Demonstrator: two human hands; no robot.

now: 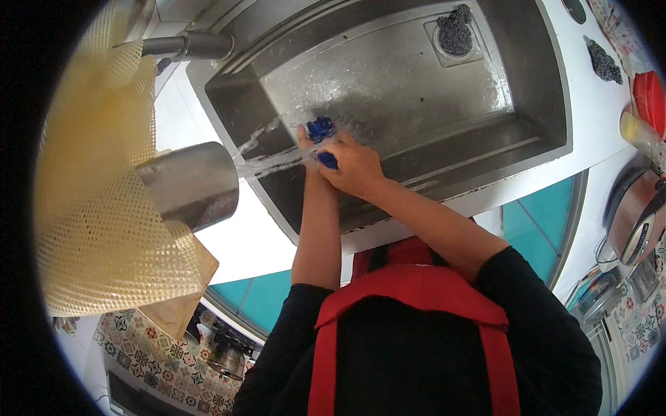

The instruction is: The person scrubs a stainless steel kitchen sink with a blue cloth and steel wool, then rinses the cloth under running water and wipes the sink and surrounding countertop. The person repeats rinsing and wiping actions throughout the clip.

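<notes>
A wet, dark blue cloth or sponge (320,129) is bunched between my two hands over the left part of the steel sink (364,78). My right hand (358,164) closes over it, and a second blue patch shows by its fingers. My left hand (310,165) grips it from the left side, mostly hidden behind the right hand and the water. A stream of running water (273,160) comes from the left and splashes over both hands. Its outlet is hidden behind a shiny metal cylinder (192,182).
Dark scouring mesh (455,34) sits on the drain, and another scourer (604,61) lies on the white counter (588,130). Yellow perforated mat (104,208) hangs close on the left. A metal pipe (205,46) stands behind the sink. A rice cooker (637,218) is at right.
</notes>
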